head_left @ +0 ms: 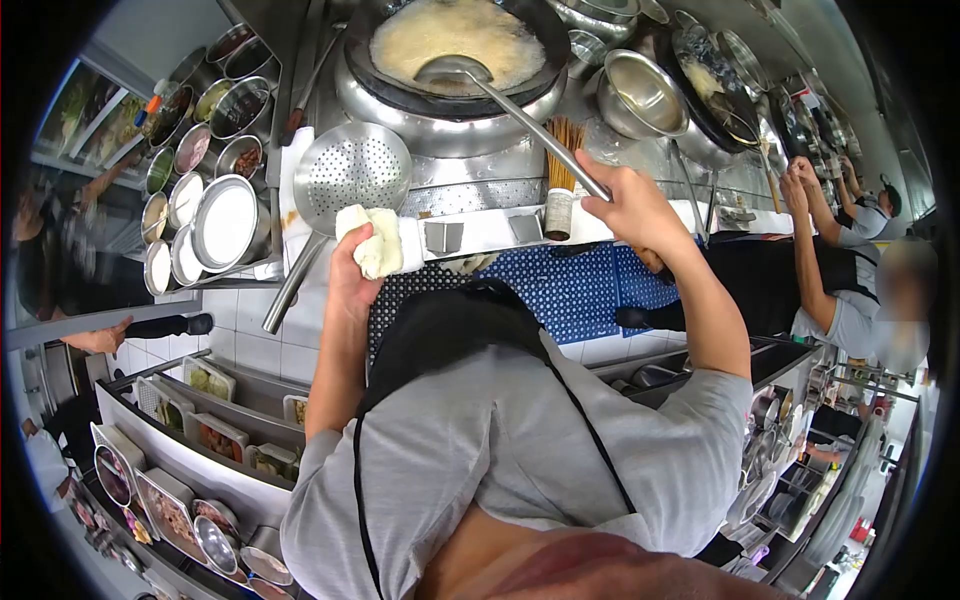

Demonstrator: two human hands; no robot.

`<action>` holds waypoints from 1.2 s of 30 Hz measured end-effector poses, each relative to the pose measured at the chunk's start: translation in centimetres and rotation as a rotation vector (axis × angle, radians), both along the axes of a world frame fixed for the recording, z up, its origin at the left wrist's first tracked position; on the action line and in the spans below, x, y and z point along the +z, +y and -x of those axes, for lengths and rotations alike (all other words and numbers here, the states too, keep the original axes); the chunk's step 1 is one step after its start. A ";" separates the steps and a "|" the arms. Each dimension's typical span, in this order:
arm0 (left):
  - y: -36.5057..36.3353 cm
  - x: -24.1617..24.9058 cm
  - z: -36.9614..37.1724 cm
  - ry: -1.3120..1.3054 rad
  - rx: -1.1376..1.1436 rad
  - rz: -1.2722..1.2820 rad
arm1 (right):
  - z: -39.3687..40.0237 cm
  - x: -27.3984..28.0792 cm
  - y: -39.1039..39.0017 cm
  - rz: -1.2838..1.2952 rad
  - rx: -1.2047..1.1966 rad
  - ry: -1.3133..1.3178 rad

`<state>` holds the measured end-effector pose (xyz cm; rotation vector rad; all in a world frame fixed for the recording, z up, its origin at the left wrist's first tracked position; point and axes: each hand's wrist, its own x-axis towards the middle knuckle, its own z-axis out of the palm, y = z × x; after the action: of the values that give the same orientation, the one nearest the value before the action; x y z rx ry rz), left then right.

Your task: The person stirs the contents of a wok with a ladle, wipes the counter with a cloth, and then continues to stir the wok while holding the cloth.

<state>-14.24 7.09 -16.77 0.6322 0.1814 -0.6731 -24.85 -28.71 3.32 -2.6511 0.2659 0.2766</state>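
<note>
A person in a grey shirt and black apron stands at a steel cooking range, seen from above; the right hand (632, 205) has its grip clenched around the long steel handle of a ladle (455, 70), whose bowl rests in the large round black wok (540, 30) filled with pale, foaming liquid; the handle runs diagonally from the wok down to the fist. The left hand (352, 262) grasps a folded white cloth (378, 238) — held just above the front edge of the range, beside a round perforated steel strainer (350, 165) whose handle slants down to the left. A bundle of thin bamboo sticks in a small cup (562, 170) stands just left of the right hand; a shiny steel bowl (645, 90) sits to the right of the wok. On the left, round steel containers of seasonings (215, 120) crowd a side table — a flat round lid (225, 222) nearest. Further right, another person's arm (805, 230) reaches towards a second wok (715, 75).
</note>
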 end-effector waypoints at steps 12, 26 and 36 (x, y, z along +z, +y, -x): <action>-1.7 0.2 1.1 0.024 -0.001 -0.044 | -6.9 -6.2 0.6 0.329 -0.028 -0.051; 1.0 0.5 4.3 0.028 0.138 -0.051 | -17.4 -10.7 1.6 0.153 -0.049 -0.198; 0.9 0.4 4.7 0.046 0.154 -0.090 | -14.2 -9.1 0.8 0.370 0.153 -0.183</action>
<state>-18.91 7.94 -16.32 0.6818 0.3009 -0.5336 -10.62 -27.92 -5.78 -3.0448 0.0574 0.0319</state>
